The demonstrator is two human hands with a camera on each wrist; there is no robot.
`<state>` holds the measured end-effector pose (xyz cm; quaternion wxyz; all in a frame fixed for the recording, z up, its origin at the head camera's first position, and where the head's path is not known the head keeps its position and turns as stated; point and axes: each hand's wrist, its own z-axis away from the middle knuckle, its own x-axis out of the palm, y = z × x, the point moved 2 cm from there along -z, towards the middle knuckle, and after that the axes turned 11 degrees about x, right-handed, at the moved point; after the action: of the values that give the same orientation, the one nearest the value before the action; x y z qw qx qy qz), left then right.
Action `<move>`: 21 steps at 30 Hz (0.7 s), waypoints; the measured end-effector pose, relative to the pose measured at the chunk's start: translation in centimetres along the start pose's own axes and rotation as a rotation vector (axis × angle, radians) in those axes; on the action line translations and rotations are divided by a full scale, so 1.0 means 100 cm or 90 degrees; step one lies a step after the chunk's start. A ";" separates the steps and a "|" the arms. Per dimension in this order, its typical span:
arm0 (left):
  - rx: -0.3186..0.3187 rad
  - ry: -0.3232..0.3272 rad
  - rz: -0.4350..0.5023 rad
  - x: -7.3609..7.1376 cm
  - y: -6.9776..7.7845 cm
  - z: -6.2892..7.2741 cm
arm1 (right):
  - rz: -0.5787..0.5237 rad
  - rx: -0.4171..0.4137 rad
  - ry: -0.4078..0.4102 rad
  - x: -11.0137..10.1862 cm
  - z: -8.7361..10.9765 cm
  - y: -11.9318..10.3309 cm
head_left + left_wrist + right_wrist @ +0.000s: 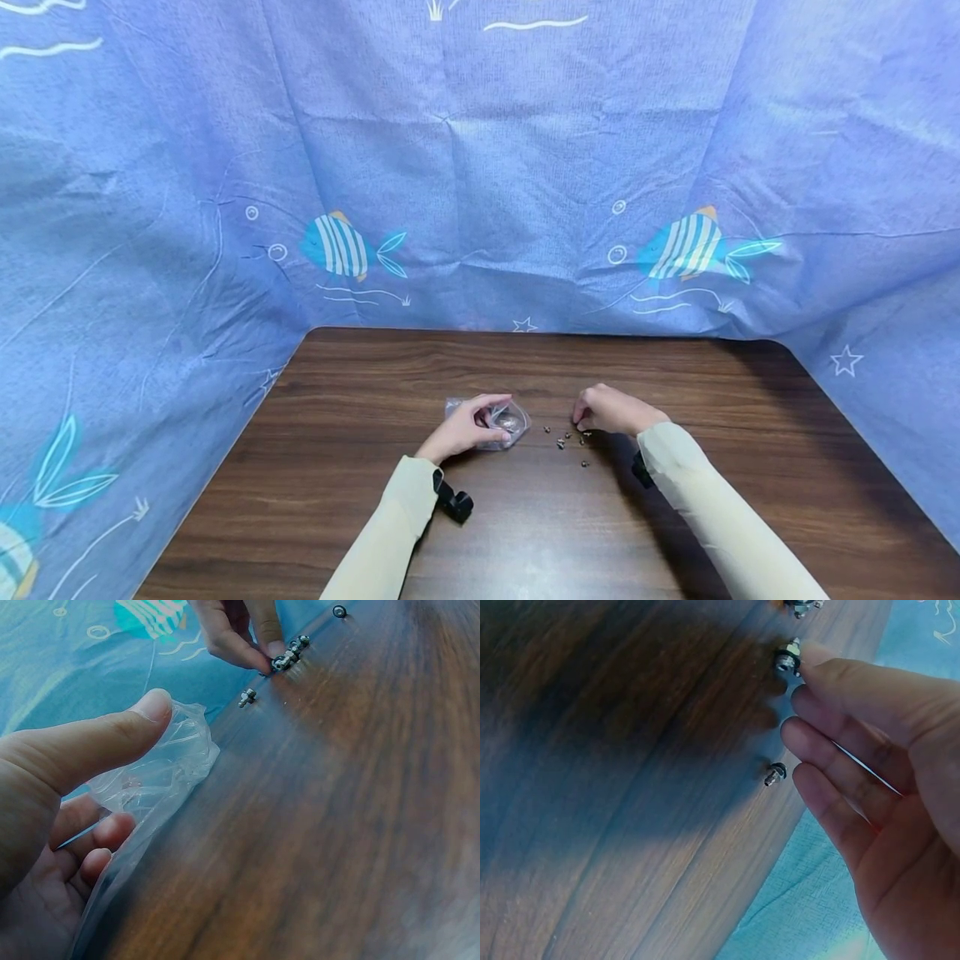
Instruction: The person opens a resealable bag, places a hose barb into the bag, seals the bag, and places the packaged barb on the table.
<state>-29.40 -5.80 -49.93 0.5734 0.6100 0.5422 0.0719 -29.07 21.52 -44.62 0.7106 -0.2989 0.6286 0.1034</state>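
My left hand (467, 431) holds a clear plastic bag (512, 422) at its mouth, thumb at the rim and fingers curled at the other side. In the left wrist view the bag (180, 754) bulges open between thumb and fingers. To the right, my right hand (611, 410) is low over the tabletop, thumb and forefinger pinching at a small metal fitting with a dark ring (788, 657). Its other fingers are loosely bent. Another such fitting (775, 774) lies below the fingertips in the right wrist view. Several more loose fittings (561, 443) lie between the hands.
The brown wood-grain table (337, 500) has rounded far corners. A blue curtain (517, 167) with fish prints hangs close behind it and along both sides. Black straps with cameras (455, 502) sit at both wrists. One fitting (585, 463) lies nearer the front.
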 end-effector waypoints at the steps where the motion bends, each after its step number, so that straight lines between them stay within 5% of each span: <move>1: -0.005 0.000 0.001 0.000 0.000 0.000 | 0.002 -0.002 0.003 0.000 0.000 0.000; 9: -0.057 -0.002 0.007 0.001 0.000 -0.001 | 0.025 0.006 0.008 -0.001 0.001 -0.002; 21: -0.060 -0.001 0.004 0.001 -0.001 -0.001 | 0.054 0.025 -0.007 0.001 -0.001 -0.004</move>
<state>-29.50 -5.66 -50.00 0.6014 0.5840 0.5362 0.0987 -28.94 21.09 -44.60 0.7150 -0.2574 0.6383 0.1227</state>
